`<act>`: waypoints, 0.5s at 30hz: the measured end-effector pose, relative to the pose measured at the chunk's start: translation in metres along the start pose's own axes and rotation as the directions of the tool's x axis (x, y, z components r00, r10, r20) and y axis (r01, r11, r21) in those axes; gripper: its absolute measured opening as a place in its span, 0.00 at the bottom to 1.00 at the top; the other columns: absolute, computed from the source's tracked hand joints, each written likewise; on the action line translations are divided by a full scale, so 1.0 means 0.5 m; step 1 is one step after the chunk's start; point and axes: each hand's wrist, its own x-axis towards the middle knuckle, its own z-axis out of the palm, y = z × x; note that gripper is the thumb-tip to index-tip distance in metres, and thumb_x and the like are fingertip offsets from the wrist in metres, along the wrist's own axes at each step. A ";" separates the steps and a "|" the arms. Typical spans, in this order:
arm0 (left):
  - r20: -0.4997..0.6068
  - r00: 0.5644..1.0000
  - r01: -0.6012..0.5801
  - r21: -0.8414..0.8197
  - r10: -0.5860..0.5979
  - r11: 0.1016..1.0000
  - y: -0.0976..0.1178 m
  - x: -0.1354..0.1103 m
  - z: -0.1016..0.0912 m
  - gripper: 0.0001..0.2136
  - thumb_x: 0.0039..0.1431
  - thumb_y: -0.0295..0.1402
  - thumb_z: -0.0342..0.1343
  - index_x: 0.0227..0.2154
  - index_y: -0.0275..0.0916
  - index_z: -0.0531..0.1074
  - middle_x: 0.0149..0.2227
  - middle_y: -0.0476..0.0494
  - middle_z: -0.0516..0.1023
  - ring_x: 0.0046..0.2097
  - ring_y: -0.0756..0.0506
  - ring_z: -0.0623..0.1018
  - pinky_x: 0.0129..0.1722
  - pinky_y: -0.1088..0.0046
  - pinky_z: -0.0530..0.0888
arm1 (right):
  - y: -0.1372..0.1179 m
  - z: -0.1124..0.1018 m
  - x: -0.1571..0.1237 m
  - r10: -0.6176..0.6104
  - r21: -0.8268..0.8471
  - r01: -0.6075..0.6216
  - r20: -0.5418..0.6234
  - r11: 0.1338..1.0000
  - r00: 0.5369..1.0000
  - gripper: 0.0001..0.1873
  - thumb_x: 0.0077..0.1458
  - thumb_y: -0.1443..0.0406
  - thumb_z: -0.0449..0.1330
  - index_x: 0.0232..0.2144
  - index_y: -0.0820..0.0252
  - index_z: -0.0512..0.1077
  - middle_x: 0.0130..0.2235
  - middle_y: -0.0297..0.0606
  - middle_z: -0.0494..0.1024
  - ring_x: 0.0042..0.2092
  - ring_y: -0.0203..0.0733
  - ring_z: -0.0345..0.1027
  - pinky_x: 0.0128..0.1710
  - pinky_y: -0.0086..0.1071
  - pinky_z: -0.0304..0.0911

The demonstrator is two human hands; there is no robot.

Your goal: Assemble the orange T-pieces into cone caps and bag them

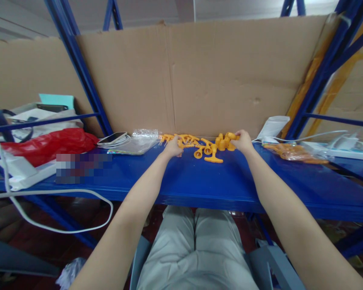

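Observation:
Several yellow T-shaped corkscrews [191,139] with metal spirals lie in a row at the back of the blue shelf, against the cardboard. My left hand [173,147] is closed on one corkscrew at the row's left part; its fingers partly hide the piece. Yellow cup-like pieces [220,143] stand in a cluster further right. At that cluster's right edge, my right hand [243,141] pinches a yellow cup-like piece [230,136]. Between the hands, a yellow T-shaped piece [213,155] lies nearer to me, beside round yellow pieces [198,152] with their hollow ends facing me.
To the left lie a clear plastic bag [140,144], a phone [113,138] on white cable, a red bag [54,143] and a white power strip [33,177]. Yellow pieces in a plastic bag [293,153] and another power strip [345,151] are at right. Blue posts [84,76] frame the shelf.

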 end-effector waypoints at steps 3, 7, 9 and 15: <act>-0.004 1.000 -0.019 0.003 0.019 1.000 -0.001 0.000 -0.001 0.31 0.51 0.16 0.56 0.59 0.37 0.61 0.24 0.53 0.72 0.24 0.48 0.79 0.31 0.73 0.78 | 0.019 -0.004 0.002 0.110 -0.004 -0.110 0.030 0.994 0.993 0.11 0.40 0.68 0.63 0.29 0.58 0.67 0.38 0.43 0.75 0.45 0.48 0.71 0.48 0.40 0.67; 0.007 0.999 -0.050 0.018 0.050 0.999 -0.006 0.005 -0.001 0.31 0.51 0.17 0.57 0.59 0.36 0.61 0.23 0.53 0.73 0.23 0.48 0.78 0.30 0.74 0.77 | 0.030 -0.002 -0.005 0.160 0.042 -0.172 0.199 0.984 0.967 0.08 0.41 0.67 0.65 0.26 0.61 0.70 0.29 0.38 0.75 0.38 0.45 0.73 0.38 0.35 0.69; 0.010 0.997 -0.071 0.030 0.071 0.997 -0.009 0.008 -0.001 0.31 0.50 0.17 0.57 0.59 0.35 0.61 0.23 0.53 0.73 0.23 0.49 0.77 0.30 0.74 0.77 | 0.031 0.003 -0.009 0.128 0.035 -0.148 0.326 0.988 0.936 0.08 0.40 0.68 0.66 0.21 0.60 0.69 0.25 0.35 0.73 0.33 0.44 0.72 0.33 0.35 0.68; -0.048 0.981 -0.185 0.097 0.190 0.978 -0.008 0.007 0.003 0.29 0.51 0.17 0.56 0.58 0.37 0.62 0.26 0.52 0.74 0.26 0.49 0.76 0.33 0.76 0.75 | 0.043 0.014 -0.011 0.105 -0.179 -0.029 0.431 0.983 0.896 0.06 0.42 0.66 0.66 0.23 0.59 0.71 0.25 0.41 0.73 0.34 0.53 0.74 0.32 0.42 0.69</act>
